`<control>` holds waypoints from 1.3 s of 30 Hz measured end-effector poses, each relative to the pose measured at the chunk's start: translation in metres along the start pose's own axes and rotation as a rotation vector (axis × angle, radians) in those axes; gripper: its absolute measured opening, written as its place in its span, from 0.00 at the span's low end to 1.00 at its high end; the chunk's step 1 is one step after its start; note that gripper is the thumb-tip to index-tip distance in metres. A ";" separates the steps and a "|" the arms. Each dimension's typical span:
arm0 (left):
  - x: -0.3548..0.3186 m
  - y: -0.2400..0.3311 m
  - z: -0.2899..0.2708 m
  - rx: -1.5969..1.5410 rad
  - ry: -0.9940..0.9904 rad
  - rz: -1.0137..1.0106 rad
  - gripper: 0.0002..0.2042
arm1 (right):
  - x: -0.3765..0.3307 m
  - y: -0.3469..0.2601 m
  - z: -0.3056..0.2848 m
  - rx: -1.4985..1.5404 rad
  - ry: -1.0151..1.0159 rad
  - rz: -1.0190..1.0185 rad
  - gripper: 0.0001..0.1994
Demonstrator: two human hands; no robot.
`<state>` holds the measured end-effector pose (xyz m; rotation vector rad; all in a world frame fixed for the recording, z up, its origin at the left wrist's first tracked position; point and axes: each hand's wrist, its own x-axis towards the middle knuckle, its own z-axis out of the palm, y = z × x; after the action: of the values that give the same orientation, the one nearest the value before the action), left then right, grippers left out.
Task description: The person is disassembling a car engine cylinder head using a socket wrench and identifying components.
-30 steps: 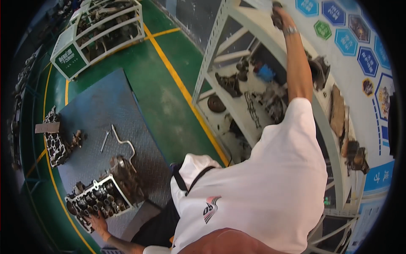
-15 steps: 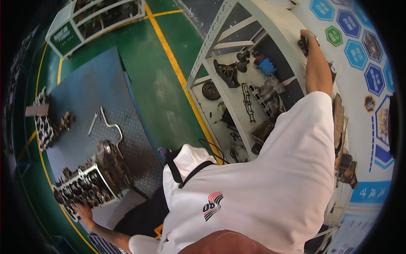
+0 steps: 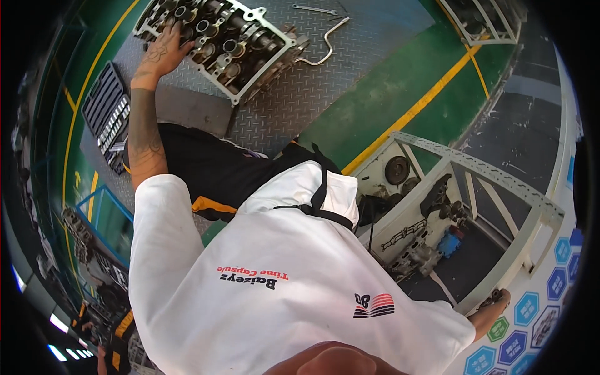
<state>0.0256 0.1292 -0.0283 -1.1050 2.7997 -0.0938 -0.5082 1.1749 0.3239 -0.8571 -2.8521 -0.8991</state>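
Note:
My left hand [image 3: 164, 55] rests with its fingers apart on the near left edge of an engine cylinder head [image 3: 215, 47], whose pale rim surrounds dark, oily valve gear. The engine part lies on a grey steel platform. Far to the right, my right hand [image 3: 495, 312] is bent round a small dark metal part [image 3: 494, 296] at the top of a white metal shelf [image 3: 494, 165]. Part of that hand is cut off by my sleeve, and the exact kind of the part cannot be made out.
An open tool case [image 3: 107, 103] with sockets lies left of my leg. Beyond the engine lie a wrench [image 3: 315, 9] and a bent metal bar [image 3: 328, 47]. The shelf holds a blue part [image 3: 449, 242], a round pulley [image 3: 397, 170] and other engine parts. A co-worker's sleeve [image 3: 122, 337] shows lower left.
My view has swung to the left, so the engine part appears larger and higher. My left hand stays on it. My right hand remains by the shelf top with the dark part.

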 end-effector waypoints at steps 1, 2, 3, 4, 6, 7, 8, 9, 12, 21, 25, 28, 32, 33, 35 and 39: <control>-0.003 0.002 -0.003 -0.028 -0.013 -0.014 0.35 | -0.007 -0.005 -0.017 -0.010 0.027 0.018 0.23; -0.006 0.004 -0.006 -0.036 -0.034 -0.008 0.34 | -0.019 -0.013 -0.037 -0.016 0.062 0.034 0.23; -0.008 0.005 -0.009 -0.039 -0.014 0.007 0.34 | -0.034 -0.027 -0.060 -0.025 0.116 0.037 0.24; -0.010 0.007 -0.011 -0.040 -0.007 0.031 0.33 | -0.053 -0.048 -0.085 -0.026 0.201 0.016 0.25; -0.014 0.012 -0.018 -0.010 0.034 0.067 0.31 | -0.105 -0.106 -0.132 0.055 0.388 -0.160 0.27; -0.016 0.014 -0.021 -0.033 0.044 0.055 0.30 | -0.136 -0.141 -0.153 0.102 0.487 -0.291 0.29; -0.016 0.017 -0.024 -0.017 0.029 0.032 0.28 | -0.174 -0.184 -0.159 0.260 0.660 -0.368 0.28; -0.017 0.020 -0.027 -0.029 0.056 0.049 0.25 | -0.214 -0.228 -0.162 0.611 0.731 -0.696 0.22; -0.015 0.031 -0.038 0.023 0.060 0.059 0.20 | -0.359 -0.372 -0.111 0.826 0.410 -1.400 0.14; -0.025 0.088 -0.064 -0.216 0.722 0.329 0.07 | -0.684 -0.791 0.114 0.558 0.041 -1.886 0.19; -0.044 0.100 -0.068 -0.369 0.174 0.273 0.10 | -0.713 -0.831 0.167 0.739 -0.102 -1.818 0.17; -0.057 0.097 -0.066 -0.416 0.333 0.252 0.12 | -0.703 -0.825 0.183 0.535 0.371 -1.933 0.12; -0.069 0.086 -0.063 -0.358 0.182 0.170 0.13 | -0.652 -0.793 0.187 0.340 0.314 -1.942 0.09; -0.071 0.084 -0.064 -0.333 0.227 0.155 0.14 | -0.637 -0.780 0.185 0.248 0.209 -1.932 0.08; -0.074 0.082 -0.066 -0.327 0.285 0.170 0.15 | -0.610 -0.752 0.167 0.224 0.209 -1.994 0.11; -0.078 0.097 -0.078 -0.414 0.433 0.233 0.16 | -0.580 -0.694 0.050 0.857 0.348 -1.665 0.19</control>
<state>0.0051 0.2541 0.0458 -0.9004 3.4272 0.3234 -0.3666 0.4415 -0.1882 1.6595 -2.5462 0.3571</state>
